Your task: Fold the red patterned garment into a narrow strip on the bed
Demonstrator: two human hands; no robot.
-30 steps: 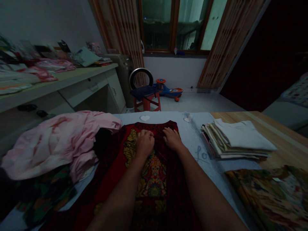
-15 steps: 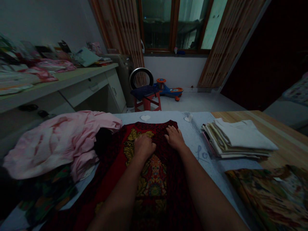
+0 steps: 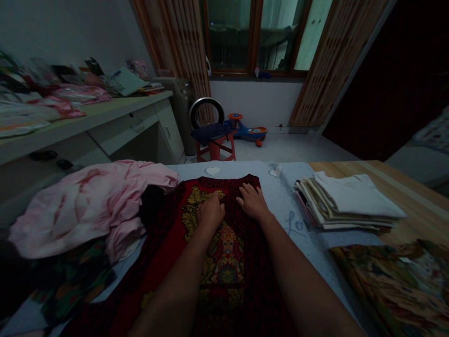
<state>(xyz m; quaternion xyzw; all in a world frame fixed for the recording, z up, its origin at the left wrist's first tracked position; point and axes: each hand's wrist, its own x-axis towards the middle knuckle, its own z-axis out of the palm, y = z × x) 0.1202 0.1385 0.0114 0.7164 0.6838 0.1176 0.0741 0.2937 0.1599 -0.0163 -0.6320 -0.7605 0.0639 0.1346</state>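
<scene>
A dark red garment [image 3: 161, 245] with black patterning, gold leaves and a colourful central motif lies spread on the blue cloth in front of me. My left hand [image 3: 211, 210] rests on its gold-leaf part with curled fingers, closed on the fabric. Flat on the dark upper right part, near the garment's top edge, lies my right hand [image 3: 252, 201], fingers spread. To the left, a crumpled pink garment [image 3: 87, 206] and a black cloth piece [image 3: 151, 204] touch or overlap its side.
A folded stack of clothes [image 3: 354, 201] with white on top sits at right, beyond a brown patterned folded garment [image 3: 393, 281]. The blue cloth [image 3: 287, 187] covers part of the wooden table [image 3: 417, 192]. Farther off stand a cluttered desk [image 3: 119, 119], a red stool [image 3: 215, 150] and a ride-on toy [image 3: 247, 131].
My right hand has slid very slightly left on the garment, and my left hand has shifted a little. The clothes otherwise lie the same.
</scene>
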